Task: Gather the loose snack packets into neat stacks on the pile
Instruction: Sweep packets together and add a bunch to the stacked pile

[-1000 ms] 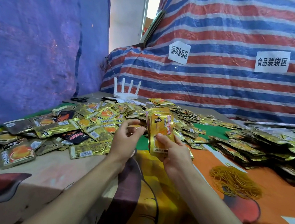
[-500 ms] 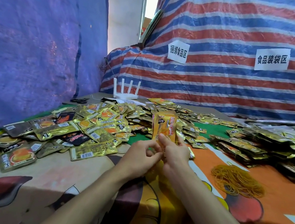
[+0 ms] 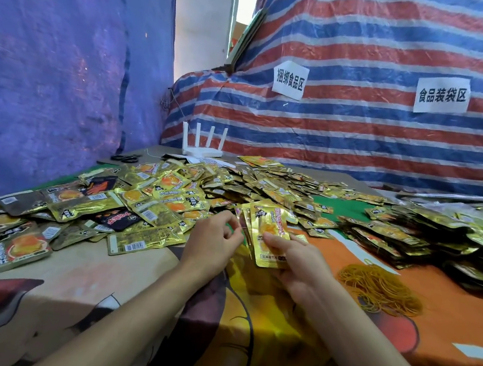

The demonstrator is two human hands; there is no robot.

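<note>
Just left of the rubber-band heap (image 3: 378,288), the right hand (image 3: 300,264) grips a fanned packet stack (image 3: 269,231) upright, likely for squaring. The left hand (image 3: 212,239) curls at its edge, contact unclear. Loose packets (image 3: 173,193) lie beyond-left of the heap, the stacked pile (image 3: 423,236) beyond-right.

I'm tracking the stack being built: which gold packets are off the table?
The fanned bundle of gold foil snack packets in the right hand; the rest lie on the cloth-covered table.
</note>
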